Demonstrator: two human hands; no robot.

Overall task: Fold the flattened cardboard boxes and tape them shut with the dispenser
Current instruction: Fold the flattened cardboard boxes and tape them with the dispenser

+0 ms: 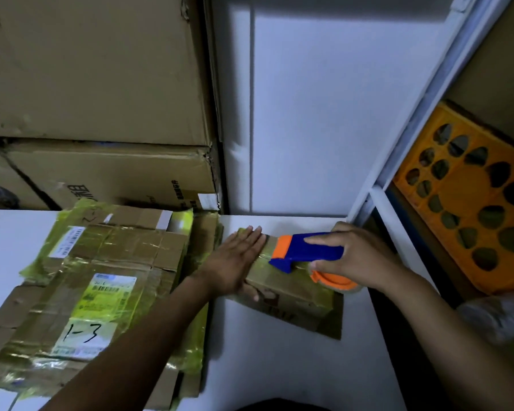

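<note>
Spot: white tabletop (pixel 279 366) shoved into a storage corner, pale wall panel (pixel 324 114) behind it.
Left hand: our left hand (pixel 235 259) is laid out flat, fingers straight and together, palm pressing down on top of the small box. It's not gripping anything, just holding the top down.
Right hand: our right hand (pixel 350 256) is wrapped around the tape dispenser (pixel 306 253), index finger stretched along the blue handle, thumb underneath near the roll.
Dispenser: blue body, orange collar and orange spool, nose down on the box top just right of our left fingertips. Looks like glossy tape under it, but it's pretty dim so we can't swear to that.
Small box: folded-up cardboard box (pixel 291 286) sits on the table between our hands, already shiny with tape, one flap spread flat on the table on the near side.
Left of that: stack of flattened boxes (pixel 101 280) covered in yellowish tape and shipping labels, one marked "1-3".
Further back: big brown cartons (pixel 95 84) piled against the wall on the left.
Right side: white shelf frame (pixel 398 161) with an orange crate (pixel 463 197) full of round holes.
</note>
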